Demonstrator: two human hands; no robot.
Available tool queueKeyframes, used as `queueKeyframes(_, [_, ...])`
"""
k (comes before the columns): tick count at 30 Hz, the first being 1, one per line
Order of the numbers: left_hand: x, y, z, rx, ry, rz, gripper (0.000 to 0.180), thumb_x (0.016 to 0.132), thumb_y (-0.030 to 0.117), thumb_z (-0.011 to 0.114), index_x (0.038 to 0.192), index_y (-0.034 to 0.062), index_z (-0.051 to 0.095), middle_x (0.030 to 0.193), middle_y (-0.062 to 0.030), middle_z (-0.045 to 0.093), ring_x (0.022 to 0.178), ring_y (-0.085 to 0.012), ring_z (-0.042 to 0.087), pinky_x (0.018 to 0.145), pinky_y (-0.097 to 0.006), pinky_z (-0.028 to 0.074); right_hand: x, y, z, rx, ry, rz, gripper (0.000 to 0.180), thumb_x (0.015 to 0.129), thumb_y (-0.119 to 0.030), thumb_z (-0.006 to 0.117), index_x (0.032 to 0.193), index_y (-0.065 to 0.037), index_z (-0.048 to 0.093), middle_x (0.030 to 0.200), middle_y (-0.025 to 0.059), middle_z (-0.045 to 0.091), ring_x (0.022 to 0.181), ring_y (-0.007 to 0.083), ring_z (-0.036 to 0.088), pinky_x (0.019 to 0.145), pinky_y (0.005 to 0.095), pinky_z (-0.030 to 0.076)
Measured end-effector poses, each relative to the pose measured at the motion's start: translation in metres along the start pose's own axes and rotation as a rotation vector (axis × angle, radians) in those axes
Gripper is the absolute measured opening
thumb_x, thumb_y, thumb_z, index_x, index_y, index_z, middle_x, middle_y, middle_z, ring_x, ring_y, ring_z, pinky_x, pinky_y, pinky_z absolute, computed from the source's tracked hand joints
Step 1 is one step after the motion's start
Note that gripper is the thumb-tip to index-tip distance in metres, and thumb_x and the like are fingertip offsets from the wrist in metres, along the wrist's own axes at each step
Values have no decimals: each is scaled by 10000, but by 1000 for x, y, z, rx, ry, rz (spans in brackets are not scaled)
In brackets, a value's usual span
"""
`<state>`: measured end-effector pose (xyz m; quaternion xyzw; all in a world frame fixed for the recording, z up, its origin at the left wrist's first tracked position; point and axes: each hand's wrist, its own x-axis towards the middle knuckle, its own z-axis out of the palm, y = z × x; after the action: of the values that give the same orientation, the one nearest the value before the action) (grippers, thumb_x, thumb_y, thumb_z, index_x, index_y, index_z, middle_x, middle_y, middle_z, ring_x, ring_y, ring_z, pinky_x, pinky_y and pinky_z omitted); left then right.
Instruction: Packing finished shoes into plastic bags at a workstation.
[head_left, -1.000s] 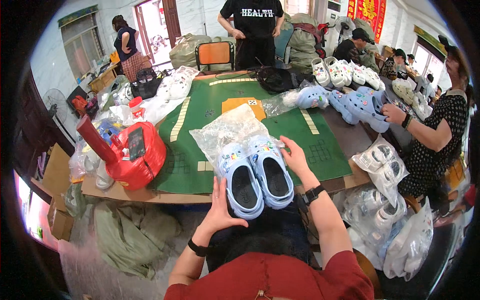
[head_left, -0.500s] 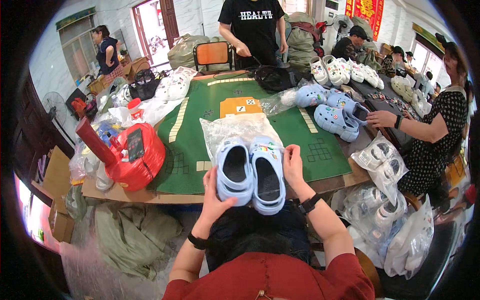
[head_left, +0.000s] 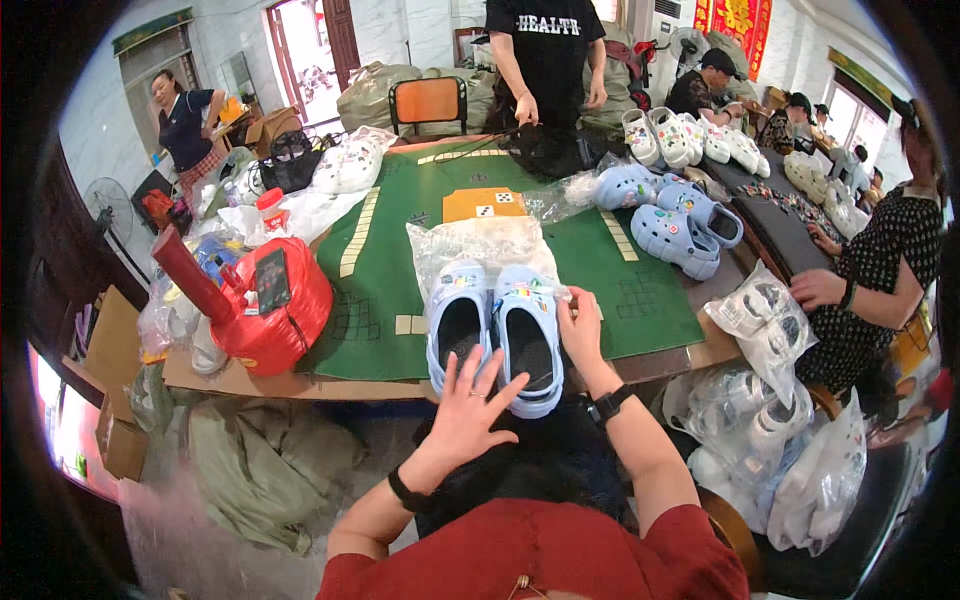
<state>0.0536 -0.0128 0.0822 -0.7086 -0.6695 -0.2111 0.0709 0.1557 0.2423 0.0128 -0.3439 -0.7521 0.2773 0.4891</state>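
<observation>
A pair of light blue clogs [head_left: 530, 388] with charms on the toes lies in front of me at the table edge, toes pointing away. Their toe ends are at the mouth of a clear plastic bag [head_left: 485, 243] spread flat on the table. Over the heels is my left hand [head_left: 468, 412], open, its fingers spread across the two clogs. Beside the right clog, my right hand [head_left: 583, 335] has its fingertips pinched on what looks like the bag's edge.
A green mat [head_left: 385, 290] covers the table. At left stands a red roll of plastic twine [head_left: 290, 325] with a phone [head_left: 272, 283] on it. More blue clogs [head_left: 672, 240] sit at right, with bagged shoes [head_left: 765, 320] near a co-worker. Another person stands beyond the table.
The clogs have moved slightly forward, toward the bag. My left hand has let go of the left clog's side and spread over the heels. My right hand stays beside the right clog.
</observation>
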Motion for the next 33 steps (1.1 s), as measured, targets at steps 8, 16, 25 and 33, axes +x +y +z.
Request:
queueKeyframes(8, [9,-18,15,-183,313,-91,669,566,312,896,1088,71,555,1296,-142,489,1163,-361,484,947,-479,391,6,-1,-10,-30,-23,2,203,940,-177,548,1018,7,584,952,204,638,818,346,646,728,428,509])
queueKeyframes(16, [21,-9,15,-212,451,-204,765,581,266,902,1179,23,492,1305,-167,455,1178,-370,457,984,-473,366,14,-50,-29,230,-235,93,177,960,-150,553,1097,-40,535,807,167,612,673,226,580,630,344,455])
queueKeyframes(25, [27,-18,-12,-172,364,-27,639,767,304,799,1298,59,542,1342,-142,549,1239,-352,490,1067,-480,345,-3,-27,-53,-138,-232,-108,370,798,-69,672,1161,-75,598,1154,150,593,1056,345,565,880,411,466])
queueKeyframes(33, [11,-144,40,-469,400,-654,424,880,69,629,1299,69,562,1105,-211,666,954,-336,666,817,-387,531,-35,-128,-64,-7,-581,-667,681,700,-389,828,1272,-127,568,1260,147,544,1174,354,515,1003,470,404])
